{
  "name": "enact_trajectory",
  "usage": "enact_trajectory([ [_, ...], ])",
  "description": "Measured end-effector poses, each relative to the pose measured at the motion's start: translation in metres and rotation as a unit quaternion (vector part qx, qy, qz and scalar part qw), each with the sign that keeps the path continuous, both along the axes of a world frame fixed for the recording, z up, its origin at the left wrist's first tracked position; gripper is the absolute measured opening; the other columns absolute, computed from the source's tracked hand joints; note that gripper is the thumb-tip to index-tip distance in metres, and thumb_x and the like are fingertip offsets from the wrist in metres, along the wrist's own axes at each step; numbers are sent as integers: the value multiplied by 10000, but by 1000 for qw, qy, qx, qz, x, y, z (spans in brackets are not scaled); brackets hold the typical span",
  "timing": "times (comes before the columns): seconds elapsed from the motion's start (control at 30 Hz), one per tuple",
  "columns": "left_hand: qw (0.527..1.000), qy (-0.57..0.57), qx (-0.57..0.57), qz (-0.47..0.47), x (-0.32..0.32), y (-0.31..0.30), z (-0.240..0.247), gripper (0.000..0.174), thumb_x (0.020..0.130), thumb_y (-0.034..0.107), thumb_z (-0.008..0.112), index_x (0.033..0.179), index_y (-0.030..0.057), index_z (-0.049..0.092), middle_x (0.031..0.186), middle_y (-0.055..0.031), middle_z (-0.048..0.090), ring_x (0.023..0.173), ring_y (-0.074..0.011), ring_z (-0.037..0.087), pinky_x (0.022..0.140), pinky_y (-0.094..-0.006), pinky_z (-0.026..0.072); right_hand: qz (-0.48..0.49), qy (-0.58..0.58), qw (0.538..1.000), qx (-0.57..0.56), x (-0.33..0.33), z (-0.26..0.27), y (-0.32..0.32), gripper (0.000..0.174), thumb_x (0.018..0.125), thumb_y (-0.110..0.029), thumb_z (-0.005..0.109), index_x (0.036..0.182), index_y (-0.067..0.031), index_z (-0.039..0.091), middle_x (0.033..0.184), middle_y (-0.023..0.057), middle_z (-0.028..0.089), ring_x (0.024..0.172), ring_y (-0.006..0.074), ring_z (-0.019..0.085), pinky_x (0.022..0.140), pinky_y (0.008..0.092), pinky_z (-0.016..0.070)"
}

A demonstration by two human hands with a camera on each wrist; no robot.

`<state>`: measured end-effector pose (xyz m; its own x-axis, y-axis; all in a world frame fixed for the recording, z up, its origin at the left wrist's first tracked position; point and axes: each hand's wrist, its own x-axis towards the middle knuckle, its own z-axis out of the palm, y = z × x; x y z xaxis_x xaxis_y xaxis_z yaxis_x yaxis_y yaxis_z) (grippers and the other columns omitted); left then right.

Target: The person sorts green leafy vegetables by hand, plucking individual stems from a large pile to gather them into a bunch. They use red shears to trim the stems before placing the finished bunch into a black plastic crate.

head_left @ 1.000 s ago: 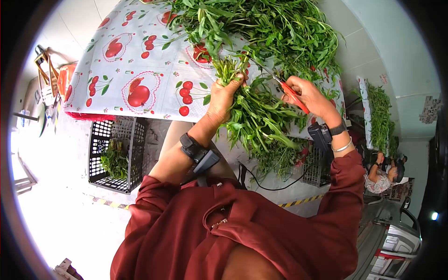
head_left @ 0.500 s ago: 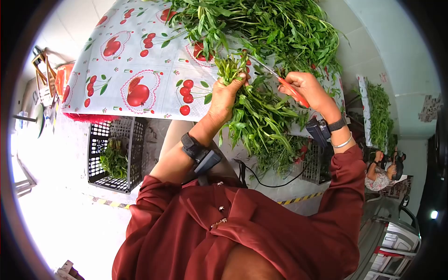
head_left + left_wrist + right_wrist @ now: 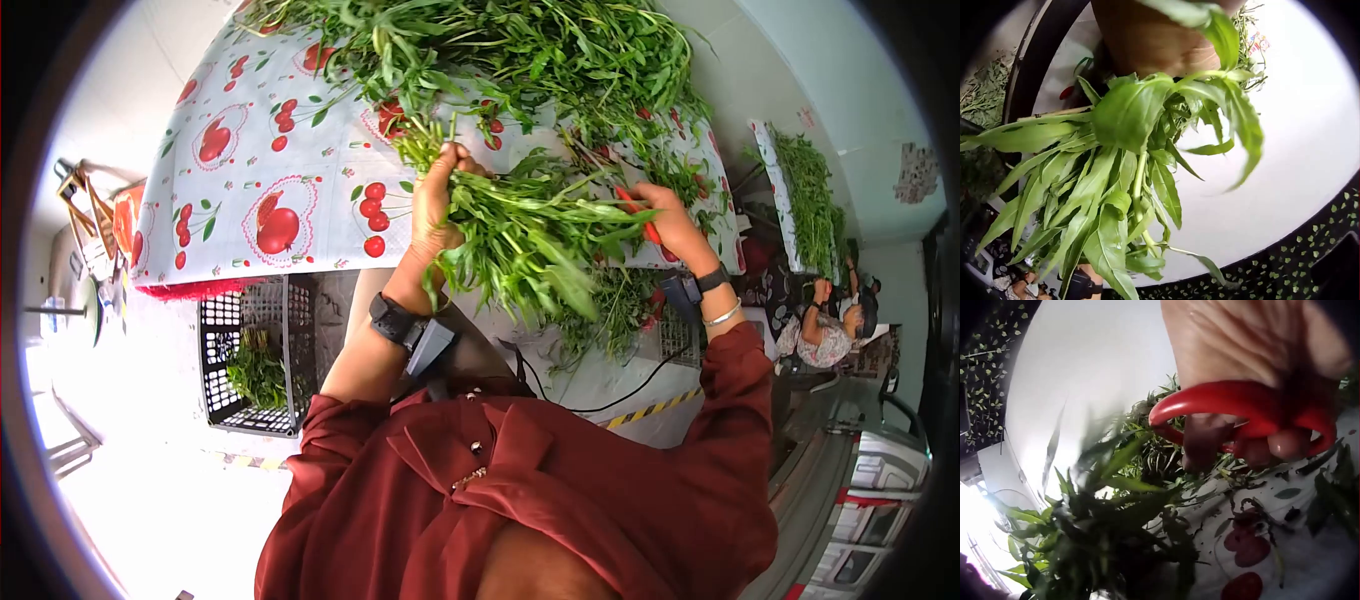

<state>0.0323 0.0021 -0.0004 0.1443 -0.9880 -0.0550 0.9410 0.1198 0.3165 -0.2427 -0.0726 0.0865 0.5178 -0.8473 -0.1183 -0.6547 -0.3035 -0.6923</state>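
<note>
My left hand [image 3: 437, 205] grips a bunch of leafy greens [image 3: 530, 225] around its stems, above the table's near edge. The stem ends stick up past the thumb, and the leaves spread out to the right, filling much of the left wrist view. In my right hand [image 3: 672, 220] is a pair of scissors with red handles [image 3: 1222, 400]. Fingers pass through the handle loops in the right wrist view. Its blades point toward the table's back, right of the bunch and apart from the stem ends; leaves overlap part of the handles in the head view.
A large heap of greens [image 3: 560, 60] covers the back of the table, which has a fruit-print cloth [image 3: 330, 215]. Below stands a black crate [image 3: 255, 355] with some greens inside. At far right, another person [image 3: 825, 335] sits by a second table of greens [image 3: 808, 190].
My left hand has moved left with the bunch, whose leaves now swing further right. The scissors have come away from near the stem ends. The head view has shifted slightly.
</note>
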Motion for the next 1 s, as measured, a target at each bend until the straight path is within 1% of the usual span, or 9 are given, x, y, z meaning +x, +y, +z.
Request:
enact_trajectory([
  [0.07, 1000, 1, -21, 5, -1, -1, -2, 208, 919, 289, 469, 821, 106, 465, 633, 41, 377, 597, -106, 378, 679, -271, 389, -48, -23, 992, 113, 3, -5, -1, 129, 850, -82, 554, 894, 39, 563, 757, 37, 560, 673, 91, 480, 587, 254, 400],
  [0.1, 1000, -7, -20, 4, -1, -1, -3, 208, 919, 291, 469, 826, 105, 463, 633, 43, 372, 592, -104, 371, 687, -271, 387, 103, 33, 993, -37, 3, -13, -5, 172, 844, -113, 547, 912, 45, 553, 759, 62, 560, 683, 114, 474, 612, 279, 399],
  [0.23, 999, -27, -21, -1, 0, -1, -4, 206, 917, 281, 473, 835, 92, 457, 630, 46, 358, 570, -95, 349, 696, -269, 383, 183, -61, 980, 43, 22, -34, -15, 227, 847, -185, 542, 905, 34, 564, 726, 77, 547, 653, 125, 467, 601, 289, 393],
  [0.33, 999, -41, -18, -14, 0, 0, -2, 200, 916, 272, 478, 830, 92, 461, 623, 43, 363, 565, -100, 355, 708, -277, 384, 172, 116, 978, 27, 27, -40, -34, 247, 832, -219, 552, 869, 24, 579, 676, 68, 539, 616, 122, 455, 575, 287, 385],
  [0.47, 998, -58, -18, -11, 1, -2, -6, 201, 915, 277, 480, 845, 91, 453, 635, 35, 362, 594, -106, 370, 718, -288, 384, 47, 147, 987, 39, 6, -33, -46, 216, 847, -162, 581, 980, 7, 605, 744, 20, 590, 619, 74, 465, 559, 248, 392],
  [0.57, 997, -72, -28, -9, 1, -3, -8, 201, 916, 276, 476, 843, 91, 453, 639, 32, 358, 605, -113, 368, 721, -293, 380, -138, 21, 980, 140, -24, -29, -49, 323, 845, -330, 606, 849, -7, 616, 630, 8, 547, 535, 57, 473, 470, 230, 362],
  [0.67, 997, -80, -21, -7, 1, -5, -10, 206, 920, 282, 465, 841, 92, 453, 644, 32, 360, 609, -114, 370, 734, -298, 383, -217, 3, 971, 101, -59, -32, -60, 385, 811, -398, 628, 771, -17, 587, 559, -9, 501, 428, 76, 443, 395, 224, 354],
  [0.83, 995, -97, -20, -8, 3, -3, -8, 208, 923, 288, 458, 842, 96, 455, 650, 30, 363, 620, -115, 376, 735, -299, 385, -295, -27, 949, 106, -112, -38, -73, 363, 818, -380, 623, 769, -25, 561, 551, -7, 490, 421, 67, 437, 386, 218, 357],
  [1.0, 996, -84, -1, 11, -2, -3, -3, 212, 895, 271, 509, 844, 69, 476, 640, 19, 362, 611, -119, 370, 707, -292, 377, -281, -24, 954, 99, -91, -14, -25, 342, 822, -349, 627, 808, -13, 563, 550, -16, 481, 425, 51, 418, 390, 206, 340],
])
